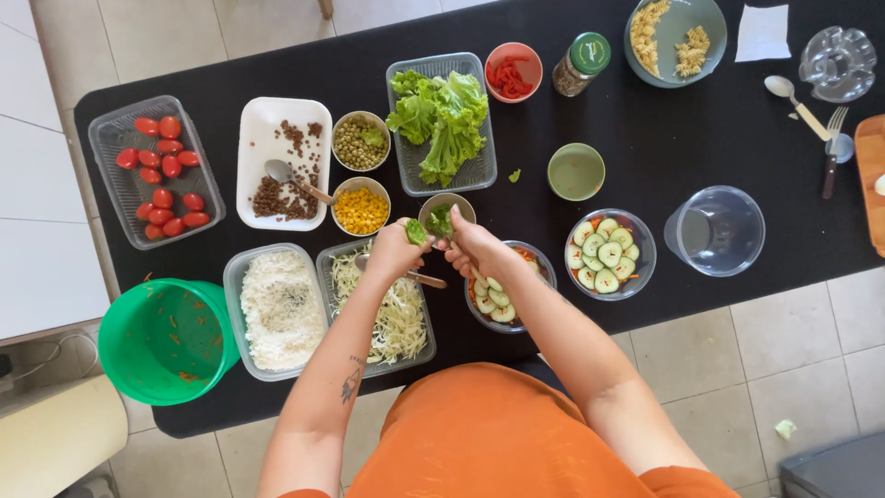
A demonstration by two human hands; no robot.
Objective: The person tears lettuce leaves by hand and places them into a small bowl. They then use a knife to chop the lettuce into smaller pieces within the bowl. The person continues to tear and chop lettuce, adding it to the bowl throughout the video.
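Both hands, left and right, pinch a lettuce scrap; torn bits may miss the bowl.

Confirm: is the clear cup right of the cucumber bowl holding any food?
No. The clear cup beside the cucumber bowl shows only the black table through its walls, with no food inside.

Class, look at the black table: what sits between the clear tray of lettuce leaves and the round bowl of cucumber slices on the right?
In the head view, a small green bowl sits between the lettuce tray and the cucumber bowl.
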